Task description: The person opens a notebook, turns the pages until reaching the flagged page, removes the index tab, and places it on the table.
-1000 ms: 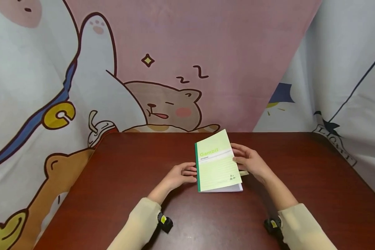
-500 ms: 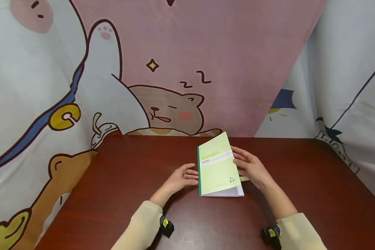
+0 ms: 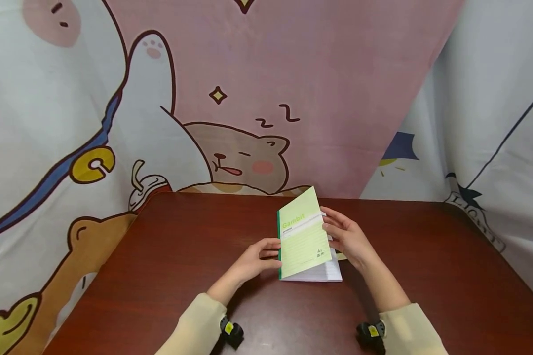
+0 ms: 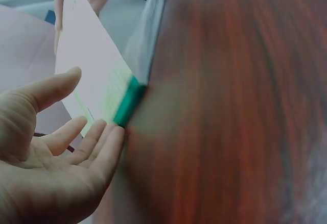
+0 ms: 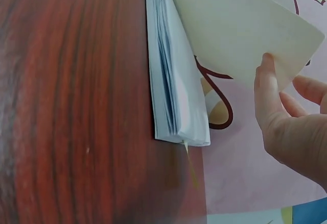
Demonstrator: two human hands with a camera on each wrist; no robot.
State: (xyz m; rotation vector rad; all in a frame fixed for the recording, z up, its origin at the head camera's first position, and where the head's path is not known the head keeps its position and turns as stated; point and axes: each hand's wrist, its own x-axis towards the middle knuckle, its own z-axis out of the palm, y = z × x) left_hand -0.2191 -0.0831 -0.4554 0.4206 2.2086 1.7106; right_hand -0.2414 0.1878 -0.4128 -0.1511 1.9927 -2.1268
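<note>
A pale green notebook [image 3: 304,236] with a dark green spine and "Gambit" on its cover lies on the brown table. Its front cover is raised at a slant, and white pages [image 3: 326,272] show below it. My right hand [image 3: 348,239] pinches the cover's free edge; in the right wrist view a finger lies on the cover's plain inner face [image 5: 245,25]. On the other side, my left hand [image 3: 253,261] has loosely bent fingers, with fingertips right at the spine [image 4: 130,101]. A thin yellowish ribbon [image 5: 191,165] sticks out from the page block.
The dark red-brown table [image 3: 195,222] spreads around the notebook. Behind it hangs a cartoon-printed cloth [image 3: 337,98], which also runs down the left and right sides. Black wrist cameras [image 3: 232,333] sit at both sleeve cuffs.
The cover has been lifted further and tilted toward the left, so more of the pages shows. The right hand has moved left with it. The left hand has come up against the spine.
</note>
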